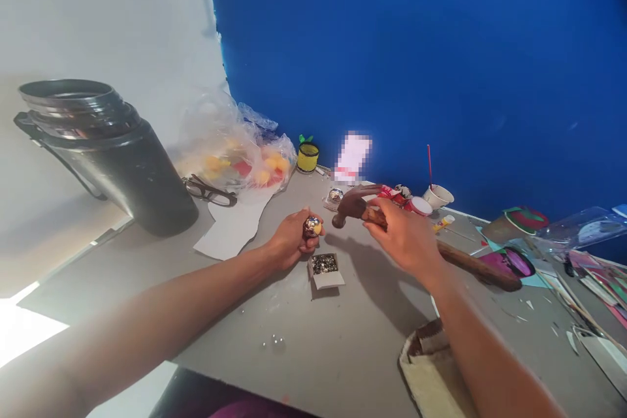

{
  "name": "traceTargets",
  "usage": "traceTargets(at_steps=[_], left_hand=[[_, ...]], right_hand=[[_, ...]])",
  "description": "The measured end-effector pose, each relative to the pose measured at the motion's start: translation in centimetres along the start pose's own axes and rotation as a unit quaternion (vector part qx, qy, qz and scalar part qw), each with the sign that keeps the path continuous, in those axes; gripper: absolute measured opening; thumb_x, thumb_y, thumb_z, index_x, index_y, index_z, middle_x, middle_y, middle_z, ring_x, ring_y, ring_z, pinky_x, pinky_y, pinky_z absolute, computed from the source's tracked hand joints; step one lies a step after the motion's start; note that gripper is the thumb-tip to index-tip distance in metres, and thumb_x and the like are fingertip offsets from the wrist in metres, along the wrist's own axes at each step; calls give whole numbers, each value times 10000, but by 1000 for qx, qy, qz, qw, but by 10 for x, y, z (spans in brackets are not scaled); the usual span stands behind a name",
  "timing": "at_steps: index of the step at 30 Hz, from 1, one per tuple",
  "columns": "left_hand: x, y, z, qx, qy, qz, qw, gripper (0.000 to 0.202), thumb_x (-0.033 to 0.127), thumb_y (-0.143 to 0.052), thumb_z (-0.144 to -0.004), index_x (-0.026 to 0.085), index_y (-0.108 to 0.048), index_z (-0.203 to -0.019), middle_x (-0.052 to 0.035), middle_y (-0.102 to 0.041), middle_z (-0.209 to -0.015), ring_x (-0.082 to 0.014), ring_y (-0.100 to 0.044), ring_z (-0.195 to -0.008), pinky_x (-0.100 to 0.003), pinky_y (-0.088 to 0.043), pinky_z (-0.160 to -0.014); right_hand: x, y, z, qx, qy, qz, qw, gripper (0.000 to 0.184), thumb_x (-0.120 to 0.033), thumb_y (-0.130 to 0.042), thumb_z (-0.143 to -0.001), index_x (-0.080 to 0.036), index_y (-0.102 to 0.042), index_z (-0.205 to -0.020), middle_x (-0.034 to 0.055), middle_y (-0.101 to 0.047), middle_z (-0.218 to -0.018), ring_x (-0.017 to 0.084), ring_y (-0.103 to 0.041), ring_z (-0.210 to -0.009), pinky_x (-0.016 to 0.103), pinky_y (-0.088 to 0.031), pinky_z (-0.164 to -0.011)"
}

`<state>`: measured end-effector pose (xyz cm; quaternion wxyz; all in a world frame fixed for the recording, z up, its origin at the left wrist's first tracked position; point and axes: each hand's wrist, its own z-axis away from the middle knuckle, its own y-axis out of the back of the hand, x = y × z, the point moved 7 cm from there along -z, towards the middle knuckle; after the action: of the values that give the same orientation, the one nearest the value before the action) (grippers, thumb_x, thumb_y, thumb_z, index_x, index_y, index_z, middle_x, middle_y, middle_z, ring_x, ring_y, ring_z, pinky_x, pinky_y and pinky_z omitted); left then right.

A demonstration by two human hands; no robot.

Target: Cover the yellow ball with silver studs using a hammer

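My left hand (292, 240) is closed around a small shiny ball (312, 227) studded with metallic pins, resting on the grey table (353, 339). My right hand (406, 235) grips a wooden-handled hammer (477, 266) close to its dark head (349, 204), which hangs just right of the ball without touching it. Below and between both hands sits a small white box (326, 270) full of silvery pins.
A large black jug (112, 157) stands at the left, with glasses (209, 191), white paper and a plastic bag (235, 150) behind. Cups (438, 195), a yellow pot (307, 157) and craft scraps line the blue wall. A cloth bag (434, 366) lies near my right forearm.
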<state>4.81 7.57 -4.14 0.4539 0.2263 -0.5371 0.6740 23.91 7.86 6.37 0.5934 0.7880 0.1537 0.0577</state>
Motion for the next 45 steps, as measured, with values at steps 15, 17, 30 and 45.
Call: traceTargets(at_steps=[15,17,30,45], left_hand=[[4,-6,7,-15,-13,-19,1000,301,337,-413,-983,160,-509,-760,30,-456,-556,-49,-319,-378,-166,-176,-390],[3,-6,7,-11,-8,-22,1000,291,328,-420,-980,164,-494,-751,36,-447,-560,-44,-311,-379,-170,-178,-397],[4,-9,8,-34,8,-36,999,336,368,-409,-1010,157,-532,-779,-30,-589,-660,-42,-334,-376,-165,-194,-380],[11,6,-3,4,-12,-17,1000,387,408,-411,-1017,156,-534,-751,-28,-574,-608,-53,-347,-351,-166,-192,-362]], right_hand=[[-41,25,26,229,173,-89,954,121,-254,-613,-955,-195,-679,-1037,51,-751,-835,188,-691,-752,280,-470,-664],[-46,20,25,197,188,-79,959,80,-225,-608,-950,-201,-683,-939,36,-724,-756,179,-672,-696,276,-445,-620],[-25,1,13,121,81,-97,985,273,-292,-647,-885,-229,-683,-1149,81,-750,-992,240,-680,-842,318,-460,-686],[18,-65,-2,-208,-50,-73,974,158,-335,-591,-869,-204,-679,-885,62,-705,-889,227,-626,-802,287,-346,-618]])
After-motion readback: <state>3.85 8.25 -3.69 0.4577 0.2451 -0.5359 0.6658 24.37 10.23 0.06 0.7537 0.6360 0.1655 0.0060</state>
